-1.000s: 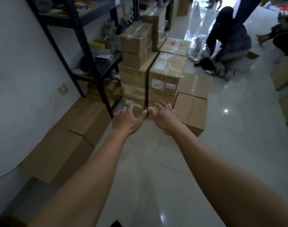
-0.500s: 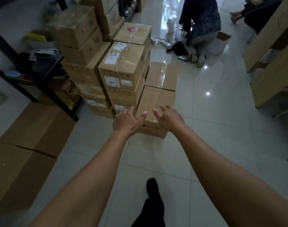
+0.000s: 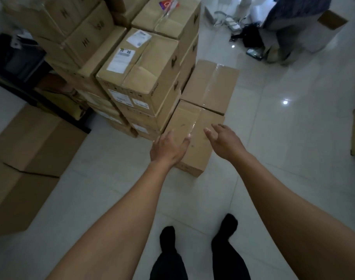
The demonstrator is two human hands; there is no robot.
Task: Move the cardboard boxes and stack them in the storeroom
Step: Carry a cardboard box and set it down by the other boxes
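Both arms stretch forward and down. The left hand (image 3: 168, 148) and right hand (image 3: 225, 140) hang palm down over the low cardboard box (image 3: 184, 116), fingers spread and relaxed, gripping nothing; whether they touch it is unclear. This box sits on the tiled floor (image 3: 273, 138), against the taller stack (image 3: 140, 71), with a second low box (image 3: 211, 87) just behind. All are taped closed.

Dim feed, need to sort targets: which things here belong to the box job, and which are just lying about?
Job: nearest low box; box behind it; stacked boxes; left hand; right hand, both open.
Lying about: shelf clutter; black bag; open carton beside the other person.
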